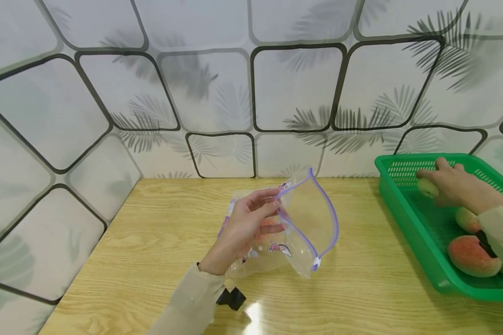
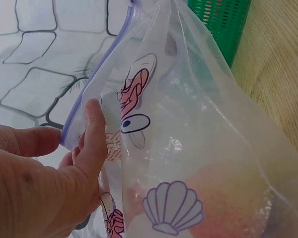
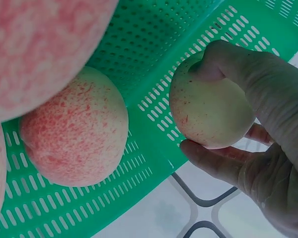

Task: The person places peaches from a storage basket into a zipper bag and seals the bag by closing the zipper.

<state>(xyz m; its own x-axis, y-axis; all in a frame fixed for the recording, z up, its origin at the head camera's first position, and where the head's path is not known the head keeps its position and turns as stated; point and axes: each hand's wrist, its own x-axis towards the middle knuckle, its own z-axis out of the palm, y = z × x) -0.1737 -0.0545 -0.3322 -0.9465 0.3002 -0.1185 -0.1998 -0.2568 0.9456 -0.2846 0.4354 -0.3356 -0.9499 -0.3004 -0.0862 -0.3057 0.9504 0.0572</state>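
My left hand (image 1: 251, 216) pinches the purple-edged rim of a clear printed zip bag (image 1: 293, 260), whose mouth gapes toward the right. Through the plastic in the left wrist view, a blurred reddish-yellow shape (image 2: 223, 198) shows low in the bag (image 2: 184, 104). Over at the green basket (image 1: 406, 232), my right hand (image 1: 457, 184) grips a pale yellow-green peach (image 3: 213, 109) between thumb and fingers, by the basket's far wall. Redder peaches lie in the basket, one (image 1: 473, 256) near its front and another (image 1: 467, 219) behind it, partly covered by my sleeve.
The basket stands at the right of the wooden table (image 1: 142, 265), against a wall covering (image 1: 293, 93) with leaf and line patterns. A white slider (image 1: 316, 262) sits at the lower corner of the bag's mouth. A black strap piece (image 1: 231, 298) hangs beside my left sleeve.
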